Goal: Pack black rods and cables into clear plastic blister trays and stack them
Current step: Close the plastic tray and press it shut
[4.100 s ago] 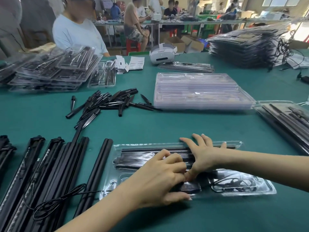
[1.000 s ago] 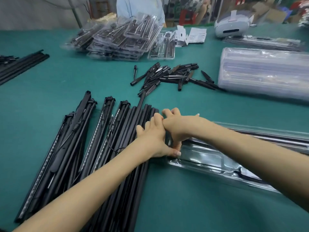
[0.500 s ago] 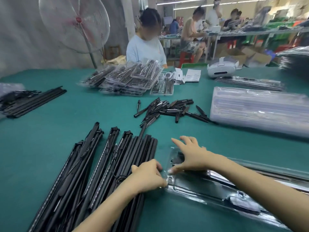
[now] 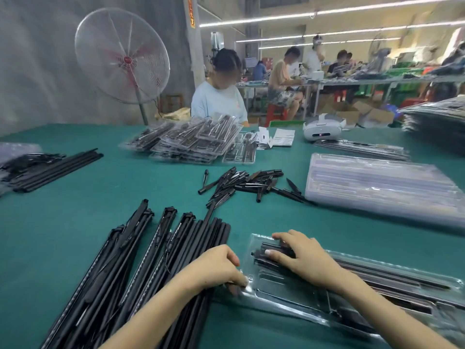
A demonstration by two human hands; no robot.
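A clear blister tray lies in front of me on the green table, running off to the right. Black rods lie in its long channels. My right hand presses down on the rods' left ends with fingers spread. My left hand is curled at the tray's near left corner, thumb and fingers pinching its rim. A big pile of long black rods with thin cables lies just left of the tray, under my left forearm.
Short black pieces are scattered mid-table. A stack of empty clear trays sits to the right, and packed trays are heaped at the back. More rods lie far left. A white headset and a seated person are beyond.
My right hand has moved from the tray's left edge onto the rod ends. The left hand stays curled at the tray's corner. The view has tilted up slightly.
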